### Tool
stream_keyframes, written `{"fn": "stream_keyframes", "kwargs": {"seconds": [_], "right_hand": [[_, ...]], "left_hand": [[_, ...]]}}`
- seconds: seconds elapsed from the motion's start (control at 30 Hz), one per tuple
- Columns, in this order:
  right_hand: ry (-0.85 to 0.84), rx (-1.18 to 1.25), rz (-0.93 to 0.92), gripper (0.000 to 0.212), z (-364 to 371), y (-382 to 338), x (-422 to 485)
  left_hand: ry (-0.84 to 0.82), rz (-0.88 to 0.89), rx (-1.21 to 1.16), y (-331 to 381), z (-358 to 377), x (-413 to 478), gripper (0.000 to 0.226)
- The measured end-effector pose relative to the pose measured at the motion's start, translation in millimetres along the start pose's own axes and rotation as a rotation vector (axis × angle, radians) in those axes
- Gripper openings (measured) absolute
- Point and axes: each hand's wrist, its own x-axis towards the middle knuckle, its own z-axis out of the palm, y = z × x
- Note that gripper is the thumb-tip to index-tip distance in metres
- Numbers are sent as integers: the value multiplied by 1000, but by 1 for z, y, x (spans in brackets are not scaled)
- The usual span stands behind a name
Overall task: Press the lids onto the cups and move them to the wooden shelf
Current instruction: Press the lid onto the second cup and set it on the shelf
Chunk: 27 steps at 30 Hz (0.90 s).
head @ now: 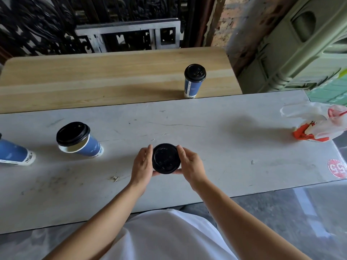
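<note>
- Hands, left hand [142, 163] and right hand [189, 164], clasp opposite sides of a black lid [166, 158] over the grey table [225, 147].
- One lidded cup [194, 81] stands on the wooden shelf [93, 81].
- Another cup [79, 140] on the table wears a loose, tilted lid.

head-worn view, looking steeply down, close

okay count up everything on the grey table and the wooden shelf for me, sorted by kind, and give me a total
Blue paper cups: 3 seen, one on the wooden shelf, one with a loose lid, one cut off at the left edge; any cup under the held lid is hidden
Black lids: 3, counting the one held between left hand and right hand
Plastic bags: 1
Round red stickers: 1
Total: 8
</note>
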Motion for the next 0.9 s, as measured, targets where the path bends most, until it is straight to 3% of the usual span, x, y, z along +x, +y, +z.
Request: {"fn": "stream_keyframes", "kwargs": {"seconds": [0.13, 0.3, 0.43, 0.63, 0.9], "right_hand": [[28, -40, -10, 31, -2, 4, 5], [51, 37, 18, 33, -6, -3, 11], [-13, 192, 116, 36, -5, -17, 13], [-28, 361, 118, 31, 5, -15, 3], [-35, 262, 55, 30, 5, -8, 0]], "left_hand": [[-29, 54, 21, -1, 1, 2, 45], [-22, 74, 48, 14, 14, 11, 32], [-54, -45, 30, 31, 15, 17, 35], [84, -179, -47, 31, 14, 13, 35], [107, -112, 82, 12, 11, 7, 42]]}}
